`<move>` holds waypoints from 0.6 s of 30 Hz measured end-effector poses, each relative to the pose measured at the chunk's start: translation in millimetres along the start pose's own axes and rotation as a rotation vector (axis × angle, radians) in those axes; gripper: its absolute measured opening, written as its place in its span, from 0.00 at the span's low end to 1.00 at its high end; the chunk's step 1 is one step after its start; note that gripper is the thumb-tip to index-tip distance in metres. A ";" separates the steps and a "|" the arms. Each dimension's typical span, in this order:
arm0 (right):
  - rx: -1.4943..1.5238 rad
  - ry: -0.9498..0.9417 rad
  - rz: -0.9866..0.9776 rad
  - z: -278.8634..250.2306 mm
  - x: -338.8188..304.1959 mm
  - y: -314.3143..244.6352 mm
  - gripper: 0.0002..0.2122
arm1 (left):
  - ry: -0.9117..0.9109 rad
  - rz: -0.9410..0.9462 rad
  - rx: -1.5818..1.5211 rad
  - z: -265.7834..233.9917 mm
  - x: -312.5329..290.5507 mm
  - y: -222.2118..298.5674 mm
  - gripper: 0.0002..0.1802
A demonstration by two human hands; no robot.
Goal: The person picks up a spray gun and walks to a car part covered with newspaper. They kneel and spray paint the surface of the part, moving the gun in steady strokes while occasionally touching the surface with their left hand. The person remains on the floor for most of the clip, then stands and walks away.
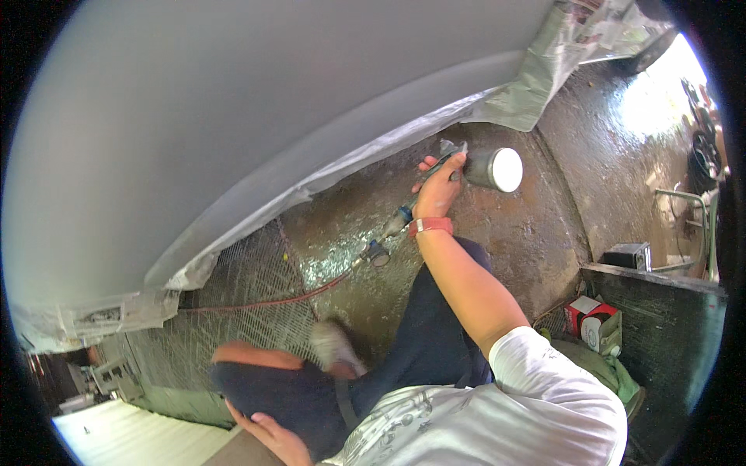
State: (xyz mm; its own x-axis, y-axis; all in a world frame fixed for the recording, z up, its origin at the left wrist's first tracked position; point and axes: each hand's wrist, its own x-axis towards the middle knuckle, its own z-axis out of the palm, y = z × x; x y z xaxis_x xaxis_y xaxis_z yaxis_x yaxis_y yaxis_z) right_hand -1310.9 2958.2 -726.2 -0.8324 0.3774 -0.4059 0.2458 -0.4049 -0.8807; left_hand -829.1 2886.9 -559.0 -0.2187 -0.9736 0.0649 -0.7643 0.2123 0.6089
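Observation:
My right hand [439,186] is closed around the handle of a spray gun [449,149], held near the lower edge of a large grey vehicle panel [256,101]. A dark cup with a white end [507,170] sticks out to the right of the gun. Below my wrist, which wears a red band, are a blue fitting and a small round air regulator [378,253], joined to a red hose [311,293]. At the lower left, my left hand [272,436] rests against my bent leg, fingers stretched out, with nothing seen in it.
Masking paper [536,85] and plastic film hang along the panel's edge. Wet brown floor [528,233] lies below, with a grated section [241,272] at left. On the right stand a dark board [660,311], a red and white box [594,322] and a metal frame [709,225].

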 end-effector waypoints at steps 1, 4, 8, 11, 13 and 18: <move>0.008 0.000 0.004 -0.2 0.1 1.1 0.37 | -0.070 0.168 0.061 9.4 0.6 13.3 0.40; -0.012 0.008 0.039 -4.5 -1.6 2.8 0.37 | -0.317 0.559 0.134 33.0 18.0 49.2 0.41; -0.062 0.035 -0.015 -16.3 -0.2 -3.7 0.38 | -0.631 0.893 0.126 93.1 70.4 91.0 0.41; -0.077 0.061 -0.103 -27.9 2.8 -16.8 0.39 | -0.625 1.208 0.247 151.4 113.9 130.7 0.42; -0.073 0.040 -0.168 -42.1 6.2 -30.6 0.39 | -0.610 1.371 0.253 191.4 140.1 156.3 0.43; -0.145 -0.069 -0.294 -80.6 -5.8 -81.2 0.41 | -0.568 1.686 0.379 267.5 185.2 198.1 0.46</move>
State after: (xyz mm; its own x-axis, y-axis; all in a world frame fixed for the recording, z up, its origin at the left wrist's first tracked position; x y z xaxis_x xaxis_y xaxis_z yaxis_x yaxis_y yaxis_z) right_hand -1286.0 3056.0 -672.0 -0.9085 0.4016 -0.1159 0.0538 -0.1627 -0.9852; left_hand -1183.3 2771.0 -637.8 -0.9125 0.4053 0.0558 0.4052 0.9141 -0.0144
